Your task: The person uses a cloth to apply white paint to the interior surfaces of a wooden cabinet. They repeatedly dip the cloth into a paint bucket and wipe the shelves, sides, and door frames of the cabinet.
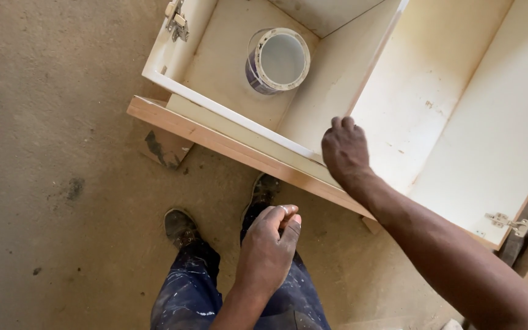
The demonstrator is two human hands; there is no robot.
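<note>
The right hand (344,150) reaches forward from the 4 o'clock corner of the view and rests, back upward, on the front edge of the cream cabinet carcass (459,110), just where the central divider panel (371,64) meets that edge. The fingers curl over the rim; whether they grip it or merely press on it cannot be told from this angle. No separate object is seen in this hand.

The left hand (270,247) hangs at 6 o'clock, well apart from the cabinet, above the person's paint-spattered blue trousers (184,293). It is loosely clenched, thumb laid against the forefinger; a small pale item shows at the fingertips, too small to identify.

The cabinet lies on its back on the floor (50,183), open side up, occupying the 12 to 3 o'clock part of the view. A bare wooden strip (215,139) runs along its lower front edge. In the left compartment, at 12 o'clock, lies a paint tin (278,60) on its side, white interior facing the camera. Metal hinges are fixed at two points: one (177,23) on the left wall at 11 o'clock, one (508,223) on the right side at 3 o'clock.

Two dark shoes (181,226) stand on the floor just before the wooden strip. A scrap of stained board (163,150) lies beneath the cabinet's left corner.
</note>
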